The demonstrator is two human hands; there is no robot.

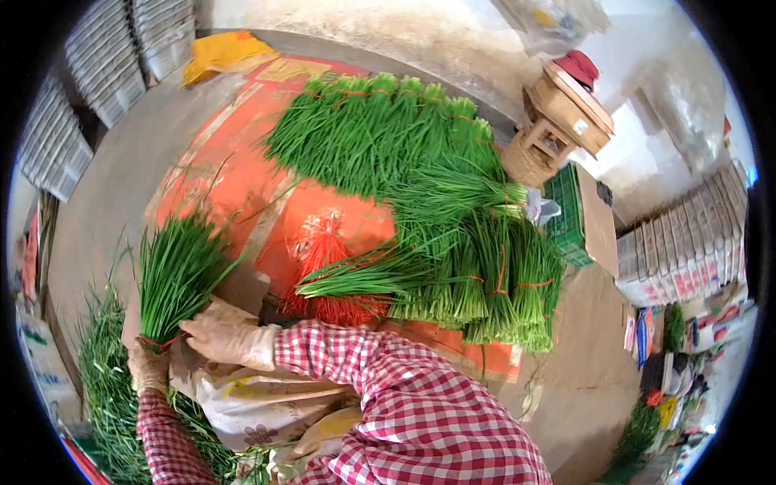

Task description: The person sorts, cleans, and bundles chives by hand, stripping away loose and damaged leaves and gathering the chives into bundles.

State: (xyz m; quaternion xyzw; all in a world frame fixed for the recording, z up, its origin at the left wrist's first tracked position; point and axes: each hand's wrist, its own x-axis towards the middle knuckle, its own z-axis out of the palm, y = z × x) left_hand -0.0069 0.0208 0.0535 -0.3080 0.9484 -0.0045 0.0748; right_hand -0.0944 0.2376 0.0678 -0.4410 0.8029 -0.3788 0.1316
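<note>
A bunch of green chives (pixel 179 271) stands with its leaves fanned upward on the left side of the head view. My left hand (pixel 149 369), in a pale glove, is wrapped round its lower end. A thin red tie (pixel 166 344) runs across the bunch just above that hand. My right hand (pixel 222 335), also gloved, comes in from the right with its fingers pinched at the end of the tie. The cut ends of the bunch are hidden by my left hand.
Tied chive bunches (pixel 380 137) lie in rows on an orange sheet (pixel 218 178). A pile of red ties (pixel 327 250) is in front of me. Loose chives (pixel 101 368) heap at my left. A green crate (pixel 568 214), wooden stool (pixel 543 145) and stacked white trays (pixel 687 234) stand right.
</note>
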